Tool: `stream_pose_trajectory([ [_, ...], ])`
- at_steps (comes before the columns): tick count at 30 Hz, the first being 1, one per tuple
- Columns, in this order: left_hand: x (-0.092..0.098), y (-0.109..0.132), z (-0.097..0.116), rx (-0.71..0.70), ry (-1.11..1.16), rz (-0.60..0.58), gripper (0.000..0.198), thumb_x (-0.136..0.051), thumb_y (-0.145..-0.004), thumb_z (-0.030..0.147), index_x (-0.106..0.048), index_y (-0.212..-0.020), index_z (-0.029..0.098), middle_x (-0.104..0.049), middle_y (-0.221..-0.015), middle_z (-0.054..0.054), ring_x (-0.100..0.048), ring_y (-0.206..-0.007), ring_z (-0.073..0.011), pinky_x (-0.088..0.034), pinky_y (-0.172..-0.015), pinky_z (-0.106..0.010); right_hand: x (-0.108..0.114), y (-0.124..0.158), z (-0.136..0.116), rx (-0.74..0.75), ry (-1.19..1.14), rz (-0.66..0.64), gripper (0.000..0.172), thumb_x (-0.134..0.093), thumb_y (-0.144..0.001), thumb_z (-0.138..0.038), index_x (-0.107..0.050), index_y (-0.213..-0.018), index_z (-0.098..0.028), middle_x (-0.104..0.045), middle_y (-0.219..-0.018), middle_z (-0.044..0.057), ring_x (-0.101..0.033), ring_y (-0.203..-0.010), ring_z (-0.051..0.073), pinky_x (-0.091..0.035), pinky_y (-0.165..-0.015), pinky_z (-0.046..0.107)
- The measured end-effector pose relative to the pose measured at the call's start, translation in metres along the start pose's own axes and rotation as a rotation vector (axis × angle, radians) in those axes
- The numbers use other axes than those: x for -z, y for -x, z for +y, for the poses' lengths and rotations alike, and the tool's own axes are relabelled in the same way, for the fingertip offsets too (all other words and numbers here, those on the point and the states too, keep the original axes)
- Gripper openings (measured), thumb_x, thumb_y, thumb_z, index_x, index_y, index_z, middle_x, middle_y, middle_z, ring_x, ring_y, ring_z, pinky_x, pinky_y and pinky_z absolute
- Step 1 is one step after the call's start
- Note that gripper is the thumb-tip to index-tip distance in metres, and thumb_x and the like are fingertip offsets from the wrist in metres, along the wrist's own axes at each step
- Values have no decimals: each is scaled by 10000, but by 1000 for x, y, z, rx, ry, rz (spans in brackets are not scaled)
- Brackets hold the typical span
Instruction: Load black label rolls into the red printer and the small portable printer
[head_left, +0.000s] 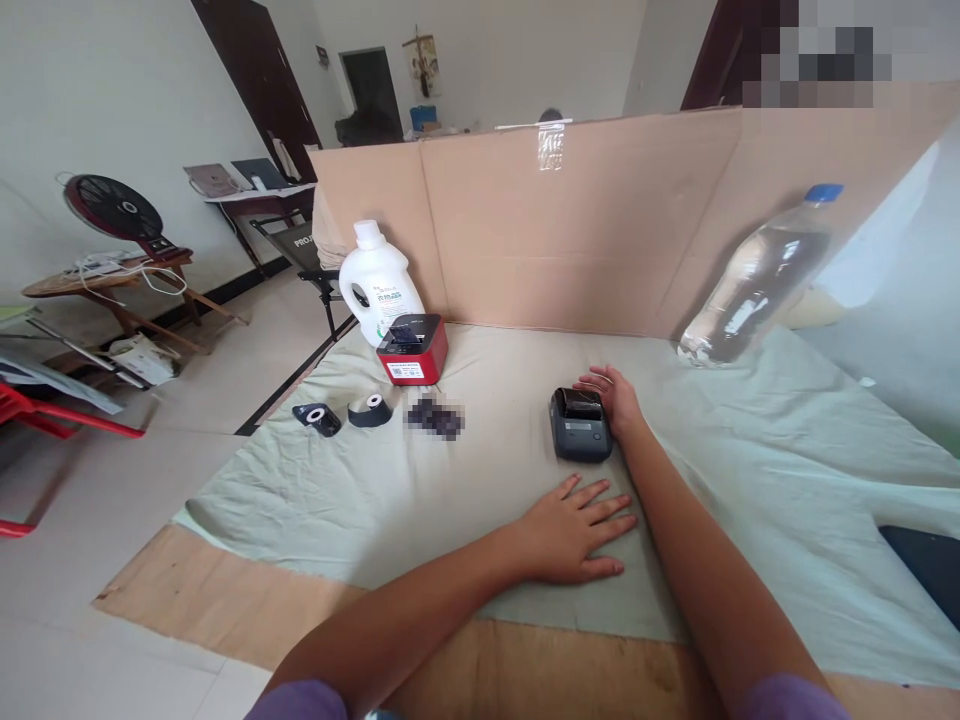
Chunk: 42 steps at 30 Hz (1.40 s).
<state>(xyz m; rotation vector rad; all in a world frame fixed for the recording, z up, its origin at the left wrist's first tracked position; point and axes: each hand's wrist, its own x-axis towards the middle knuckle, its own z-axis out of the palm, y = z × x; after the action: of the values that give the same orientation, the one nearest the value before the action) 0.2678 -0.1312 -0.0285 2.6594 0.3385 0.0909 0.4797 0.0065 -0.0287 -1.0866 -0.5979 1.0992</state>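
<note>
My left hand (581, 530) lies flat on the pale green cloth (480, 500), fingers spread, palm down and holding nothing. Just beyond its fingertips stands a small black portable printer (581, 428) with a glossy lid and a round button. Along the printer's right and far side rests my right hand (616, 402), its fingers stretched out; whether they touch the printer I cannot tell. Left of the printer are two dark rolls with white cores, one roll (370, 408) and another roll (318, 418). Beside them a dark item (436, 417) is blurred out.
A red and black box-shaped device (414, 355) stands before a white detergent jug (381, 285). Behind them rises a cardboard panel (570, 230). A large clear bottle with a blue cap (761, 280) leans at the right. A dark flat object (926, 565) lies at the right edge.
</note>
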Motion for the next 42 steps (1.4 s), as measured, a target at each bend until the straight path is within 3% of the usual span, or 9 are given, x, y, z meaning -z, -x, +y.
stream_pose_trajectory([
  [3,12,0,-7,0,323,-13,552,-498,-967,498,-491,-1443,218,-468,-1539,-95,-358,-1473,-277,-210,-1227,-510,12,1,11,-9,-130,-52,216,-632,-828,-430,-606,-881,-222,-694,-697,10,-706,-672,176,-559,-588,273],
  [6,49,-6,-25,211,801,184,368,-453,-970,412,-617,-1186,163,-746,-1046,-117,-722,-908,-191,-550,-864,-349,18,1,12,-13,-186,-76,225,-611,-840,-434,-613,-869,-211,-699,-713,13,-719,-691,166,-566,-617,257],
  [9,101,-21,-55,496,923,419,164,-489,-886,271,-603,-950,171,-693,-759,-29,-614,-554,-108,-448,-516,-207,16,2,12,24,-143,-87,262,-657,-808,-460,-621,-869,-208,-699,-724,12,-718,-690,168,-570,-640,266],
  [12,141,-37,-85,727,858,302,69,-551,-802,236,-578,-794,173,-669,-688,-6,-591,-525,-95,-371,-454,-177,12,3,15,85,-68,-116,312,-711,-772,-500,-626,-864,-214,-702,-735,13,-712,-693,175,-575,-676,291],
  [14,150,-43,-100,833,824,156,84,-578,-777,252,-587,-770,169,-694,-697,-24,-623,-552,-110,-380,-458,-179,10,4,17,104,-34,-126,343,-726,-758,-533,-631,-855,-218,-707,-746,20,-716,-720,188,-580,-720,317],
  [17,143,-48,-113,879,783,-50,124,-611,-755,278,-628,-761,156,-726,-725,-54,-658,-576,-126,-400,-469,-183,10,4,19,130,-6,-136,366,-731,-753,-559,-649,-851,-216,-723,-805,42,-727,-794,209,-577,-802,350],
  [20,130,-51,-119,828,797,-148,155,-635,-742,301,-666,-755,150,-742,-751,-60,-671,-584,-127,-416,-475,-183,11,2,22,165,25,-153,367,-709,-774,-572,-669,-865,-219,-729,-878,48,-727,-852,218,-563,-865,368],
  [33,114,-57,-136,824,866,-104,105,-635,-707,232,-672,-726,136,-726,-707,-56,-646,-541,-107,-400,-431,-164,9,2,29,166,140,-146,492,-555,-821,-716,-616,-986,-257,-686,-1039,49,-714,-909,228,-561,-806,374],
  [42,116,-60,-133,856,839,-200,100,-587,-742,218,-616,-674,151,-700,-644,-42,-655,-533,-119,-421,-453,-182,8,4,28,174,109,-129,500,-580,-804,-723,-627,-991,-261,-671,-1005,32,-714,-883,209,-559,-753,332],
])
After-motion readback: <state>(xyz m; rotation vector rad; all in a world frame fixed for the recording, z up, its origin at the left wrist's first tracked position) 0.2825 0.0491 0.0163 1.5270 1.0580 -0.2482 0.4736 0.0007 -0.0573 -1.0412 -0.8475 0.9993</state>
